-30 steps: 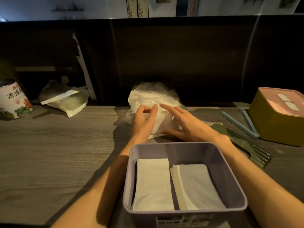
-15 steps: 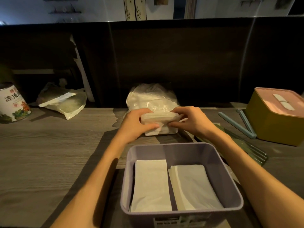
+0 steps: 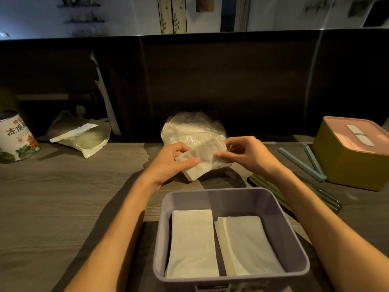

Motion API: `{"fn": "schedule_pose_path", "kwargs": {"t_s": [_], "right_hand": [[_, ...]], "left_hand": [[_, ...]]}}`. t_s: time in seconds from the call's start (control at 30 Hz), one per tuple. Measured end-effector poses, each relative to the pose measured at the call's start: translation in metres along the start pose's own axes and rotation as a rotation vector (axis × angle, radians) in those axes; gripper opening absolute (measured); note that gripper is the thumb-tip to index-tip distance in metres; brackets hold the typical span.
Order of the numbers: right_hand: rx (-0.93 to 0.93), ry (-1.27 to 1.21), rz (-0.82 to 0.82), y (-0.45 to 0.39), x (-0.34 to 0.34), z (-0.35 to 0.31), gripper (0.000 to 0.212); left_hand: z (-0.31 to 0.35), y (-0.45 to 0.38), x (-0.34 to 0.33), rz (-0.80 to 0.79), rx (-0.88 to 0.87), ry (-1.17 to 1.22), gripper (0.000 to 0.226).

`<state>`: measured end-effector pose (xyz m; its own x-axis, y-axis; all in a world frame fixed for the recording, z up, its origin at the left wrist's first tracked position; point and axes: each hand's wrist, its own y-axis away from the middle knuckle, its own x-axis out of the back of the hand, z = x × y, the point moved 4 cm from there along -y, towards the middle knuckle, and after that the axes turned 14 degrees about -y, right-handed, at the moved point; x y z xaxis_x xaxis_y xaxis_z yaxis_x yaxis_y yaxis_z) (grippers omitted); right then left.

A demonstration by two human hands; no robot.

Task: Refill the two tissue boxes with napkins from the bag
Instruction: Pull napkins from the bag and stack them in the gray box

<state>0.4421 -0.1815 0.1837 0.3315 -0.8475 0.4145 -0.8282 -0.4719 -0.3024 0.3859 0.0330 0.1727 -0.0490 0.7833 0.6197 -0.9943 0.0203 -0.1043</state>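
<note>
White napkins (image 3: 200, 163), a small stack of them, sit in my two hands above the counter (image 3: 63, 197). My left hand (image 3: 170, 163) has its grip closed on the stack's left end, thumb on top and fingers curled below. My right hand (image 3: 248, 157) pinches the right end, so that grip is grasping the napkins too. The stack tilts, its near left corner hanging lower. Just behind it lies the clear plastic bag (image 3: 189, 129), crumpled against the dark back wall.

Nearest me stands the open purple box (image 3: 294, 239), holding two flat piles of napkins side by side. The yellow box (image 3: 345, 165) with its pink lid on sits at the far right, well apart from my hands. Between the two boxes lie blue clips (image 3: 303, 163) and dark green ones (image 3: 315, 194). Far left I see a printed tin (image 3: 14, 140) and another bag (image 3: 84, 138).
</note>
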Motion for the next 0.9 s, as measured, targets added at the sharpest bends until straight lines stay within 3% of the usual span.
{"fn": "schedule_pose_path", "kwargs": {"t_s": [0.13,0.3,0.4,0.47,0.53,0.6,0.67,0.9], "right_hand": [[0.034,-0.21,0.079,0.002,-0.001,-0.012,0.028],[0.071,-0.357,0.132,0.004,-0.006,-0.026,0.025],[0.071,-0.4,0.123,0.006,-0.008,-0.032,0.024],[0.085,-0.414,0.13,0.006,-0.009,-0.035,0.023],[0.092,-0.412,0.16,0.006,-0.009,-0.038,0.022],[0.095,-0.388,0.201,0.006,-0.006,-0.042,0.022],[0.087,-0.351,0.24,0.004,-0.001,-0.047,0.021],[0.071,-0.325,0.278,0.013,0.023,-0.091,0.026]], "left_hand": [[0.012,0.007,-0.015,-0.215,0.059,0.297,0.039],[0.026,0.017,-0.021,-0.262,0.103,0.669,0.051],[0.028,0.02,-0.018,-0.219,0.061,0.702,0.095],[0.033,0.021,-0.015,-0.164,0.021,0.627,0.102],[0.04,0.026,-0.014,-0.14,0.014,0.553,0.089],[0.048,0.029,-0.015,-0.191,-0.002,0.485,0.054],[0.057,0.031,-0.007,-0.213,0.004,0.389,0.035],[0.101,0.049,0.028,-0.201,-0.012,0.075,0.034]]}}
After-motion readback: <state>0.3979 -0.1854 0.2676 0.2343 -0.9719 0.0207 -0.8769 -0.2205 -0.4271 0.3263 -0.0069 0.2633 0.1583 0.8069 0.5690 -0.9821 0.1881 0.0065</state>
